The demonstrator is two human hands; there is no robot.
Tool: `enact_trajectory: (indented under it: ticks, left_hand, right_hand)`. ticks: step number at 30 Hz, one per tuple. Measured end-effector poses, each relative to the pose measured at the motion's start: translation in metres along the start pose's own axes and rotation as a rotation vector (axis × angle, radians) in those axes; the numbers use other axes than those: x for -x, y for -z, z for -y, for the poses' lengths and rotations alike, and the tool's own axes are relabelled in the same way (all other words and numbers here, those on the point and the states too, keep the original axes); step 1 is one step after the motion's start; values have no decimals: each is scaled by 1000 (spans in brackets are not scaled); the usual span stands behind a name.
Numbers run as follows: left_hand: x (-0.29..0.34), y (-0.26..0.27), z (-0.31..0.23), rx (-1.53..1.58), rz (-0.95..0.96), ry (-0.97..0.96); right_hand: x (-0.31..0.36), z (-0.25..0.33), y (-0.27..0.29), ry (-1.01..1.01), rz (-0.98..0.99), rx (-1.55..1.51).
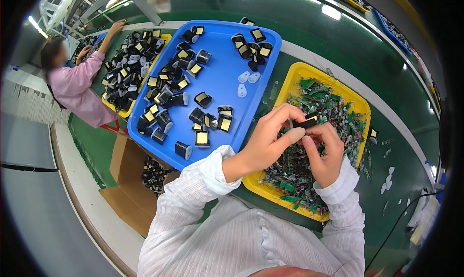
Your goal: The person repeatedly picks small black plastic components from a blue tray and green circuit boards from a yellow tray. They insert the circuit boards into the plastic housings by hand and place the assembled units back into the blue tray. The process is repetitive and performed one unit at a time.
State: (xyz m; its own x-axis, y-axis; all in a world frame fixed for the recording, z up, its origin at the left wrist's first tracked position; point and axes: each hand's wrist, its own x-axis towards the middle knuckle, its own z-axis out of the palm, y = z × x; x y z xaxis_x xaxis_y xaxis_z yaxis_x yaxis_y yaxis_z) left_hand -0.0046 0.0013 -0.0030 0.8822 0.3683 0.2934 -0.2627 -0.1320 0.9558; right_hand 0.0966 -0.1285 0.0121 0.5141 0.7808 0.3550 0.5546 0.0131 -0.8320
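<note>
Above a yellow tray (253, 184) piled with small green circuit boards (309, 91), my two hands meet around a small black plastic casing (307, 121) with a pale yellow patch. My left hand (268, 141) pinches the casing between thumb and fingers; its thumb wears a beige cover. From the other side, my right hand (327, 154) has its bent fingers closed at the casing's near edge. Whatever else lies between the fingertips is hidden.
Left of my hands, a blue tray (222, 79) holds scattered black casings and a few white oval pieces (242, 90). Beyond it stands another filled yellow tray (167, 37), near a person in pink (79, 91). A cardboard box (126, 199) sits below; a cable (394, 231) runs at right.
</note>
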Motion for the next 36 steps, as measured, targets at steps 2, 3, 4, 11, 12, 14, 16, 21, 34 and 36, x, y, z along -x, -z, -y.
enact_trajectory:
  ticks: [2,3,4,11,12,14,16,21,34,36]
  left_hand:
    - [-2,1,-5,-9,13,67]
    - [-4,1,-9,-42,35,47]
    - [-6,3,-13,-77,57,26]
    - [-6,15,-19,-108,57,-54]
    - [-6,17,-22,-167,60,-53]
    - [-5,19,-27,-287,69,-53]
    - [-5,18,-27,-384,58,-110]
    - [-7,15,-16,-130,91,-36]
    - [-6,13,-18,384,225,313]
    - [-6,13,-19,373,215,315]
  right_hand:
    - [0,-2,2,-40,-1,-31]
    - [0,-5,4,-89,5,-89]
    - [0,-6,5,-137,12,-148]
    - [-6,0,17,-292,189,-632]
    - [-6,3,20,-283,214,-634]
    - [-7,10,23,-293,208,-609]
    - [-7,12,26,-270,211,-520]
    - [-7,10,24,-400,207,-684]
    - [-11,7,25,-511,187,-894]
    - [-10,7,25,-508,206,-905]
